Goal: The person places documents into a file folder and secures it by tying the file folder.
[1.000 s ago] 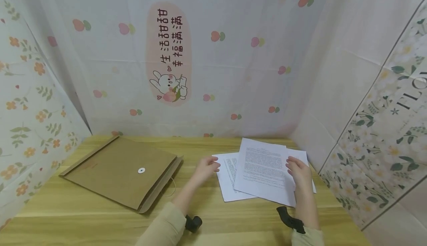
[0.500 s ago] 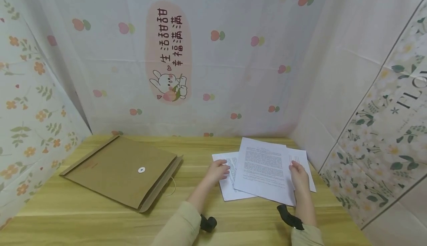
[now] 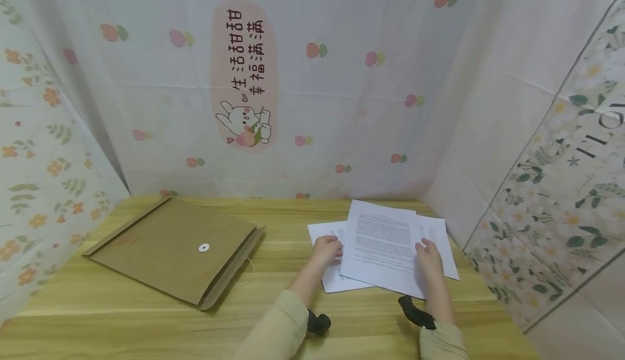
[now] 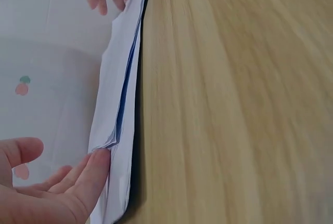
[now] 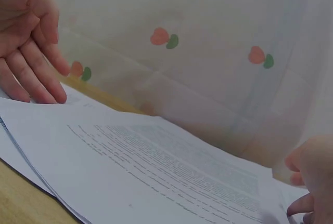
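Note:
A printed paper stack lies on top of another stack, whose left part sticks out below and beside it. More printed paper shows under its right side. My left hand is at the upper stack's left edge; in the left wrist view its fingertips touch that edge, with the thumb held apart. My right hand is at the right edge of the upper stack. In the right wrist view its loosely bent fingers reach down by the paper, and their contact is hard to make out.
A brown kraft document envelope with a white button lies on the left of the wooden table. Its flap side faces right, and a thin string loops out. Patterned cloth hangs behind and at both sides.
My left hand has moved right, from beside the papers to the upper stack's left edge. My right hand has shifted slightly down and left to its right edge. The papers have stayed put.

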A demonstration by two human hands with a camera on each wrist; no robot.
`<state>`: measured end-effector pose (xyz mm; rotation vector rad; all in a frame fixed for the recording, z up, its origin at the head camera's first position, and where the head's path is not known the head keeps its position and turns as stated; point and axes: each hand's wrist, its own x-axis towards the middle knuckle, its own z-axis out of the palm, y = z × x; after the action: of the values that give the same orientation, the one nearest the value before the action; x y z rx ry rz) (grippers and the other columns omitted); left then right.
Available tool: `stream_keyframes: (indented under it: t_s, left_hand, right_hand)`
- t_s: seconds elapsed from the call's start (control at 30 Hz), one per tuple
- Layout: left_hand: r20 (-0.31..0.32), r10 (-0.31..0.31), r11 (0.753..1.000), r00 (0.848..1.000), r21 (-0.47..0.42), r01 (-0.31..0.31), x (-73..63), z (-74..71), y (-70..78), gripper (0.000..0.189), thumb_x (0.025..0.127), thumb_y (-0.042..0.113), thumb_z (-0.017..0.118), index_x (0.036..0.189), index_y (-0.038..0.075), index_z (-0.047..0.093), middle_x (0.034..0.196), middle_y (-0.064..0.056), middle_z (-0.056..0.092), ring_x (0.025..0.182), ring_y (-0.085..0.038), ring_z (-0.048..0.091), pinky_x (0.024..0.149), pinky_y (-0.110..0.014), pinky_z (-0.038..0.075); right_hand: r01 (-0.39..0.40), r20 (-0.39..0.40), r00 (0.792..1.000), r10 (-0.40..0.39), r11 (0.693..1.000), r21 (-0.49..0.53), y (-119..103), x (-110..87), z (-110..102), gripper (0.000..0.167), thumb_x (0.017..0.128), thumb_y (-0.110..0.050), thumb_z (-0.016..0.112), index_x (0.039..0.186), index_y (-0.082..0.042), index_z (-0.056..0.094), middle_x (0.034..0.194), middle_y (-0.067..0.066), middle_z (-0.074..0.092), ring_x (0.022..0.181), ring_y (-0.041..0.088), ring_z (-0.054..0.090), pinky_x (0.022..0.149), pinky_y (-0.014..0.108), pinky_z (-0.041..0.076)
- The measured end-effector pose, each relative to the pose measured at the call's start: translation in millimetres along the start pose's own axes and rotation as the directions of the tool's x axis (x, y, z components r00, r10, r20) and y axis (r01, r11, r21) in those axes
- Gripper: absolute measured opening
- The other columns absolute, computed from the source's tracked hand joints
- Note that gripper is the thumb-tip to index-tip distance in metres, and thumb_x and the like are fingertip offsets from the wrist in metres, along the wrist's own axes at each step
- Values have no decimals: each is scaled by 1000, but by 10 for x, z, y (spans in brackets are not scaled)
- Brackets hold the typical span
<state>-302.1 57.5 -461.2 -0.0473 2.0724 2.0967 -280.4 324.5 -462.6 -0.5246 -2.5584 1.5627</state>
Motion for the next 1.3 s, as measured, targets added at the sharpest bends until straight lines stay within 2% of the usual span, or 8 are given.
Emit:
stream_keyframes:
  t_s: [0.17,0.37,0.47,0.6,0.77,0.83,1.03,1.3]
  left_hand:
    - [3,-37,998,999,-46,37,-3,19,10,47,87,7,56,129,-12,49,108,-20,61,96,-30,63,74,-34,56]
    - [0,-53,994,999,-91,53,21,19,-18,43,84,2,56,123,-14,53,102,-19,61,92,-29,63,74,-32,56]
    - [9,-50,997,999,-50,50,18,16,-28,39,84,2,57,119,-15,56,104,-20,62,96,-31,62,79,-35,55]
    - [42,-53,998,998,37,51,12,16,-47,39,86,2,59,119,-16,55,108,-20,63,103,-33,61,86,-39,52]
    - [115,-61,997,991,58,55,21,11,-87,43,86,-3,56,127,-14,51,105,-14,64,95,-27,63,80,-37,54]
    - [117,-52,997,992,60,45,23,2,-101,47,85,-5,56,131,-12,48,108,-14,63,95,-26,63,78,-36,55]
    - [92,6,997,996,72,-13,31,-50,-114,54,82,-9,55,136,-7,46,119,-18,59,101,-29,59,81,-38,53]
    - [136,34,999,990,-3,-34,-1,-166,-60,55,85,-7,53,139,-5,42,109,-14,63,88,-24,64,72,-36,56]
  right_hand:
    - [-2,-16,1000,2,1000,0,-32,28,37,60,103,-29,31,148,7,16,147,35,21,135,48,19,110,56,15]
    - [5,-67,998,-4,1000,16,-74,58,37,57,102,-25,34,144,11,21,143,37,26,133,49,25,109,55,20]
    - [-5,-107,994,12,998,70,-76,64,45,56,100,-21,37,145,9,23,142,36,30,131,47,30,108,54,25]
    - [-26,-120,992,46,986,165,-61,60,74,57,98,-16,42,147,6,23,140,34,34,129,45,35,107,53,28]
    - [-63,-90,992,87,969,237,-49,39,97,60,91,-1,47,146,8,25,140,34,36,129,47,35,108,53,27]
    - [-82,-81,991,106,965,250,-52,27,100,62,88,2,49,145,10,25,140,35,35,129,48,34,107,51,28]
    - [-119,-52,989,135,962,245,-89,-3,95,56,89,-3,52,141,10,36,142,31,35,129,43,36,99,42,38]
    - [-106,10,994,107,964,244,-176,-68,87,56,93,-6,51,145,6,32,147,28,30,130,40,36,93,35,41]
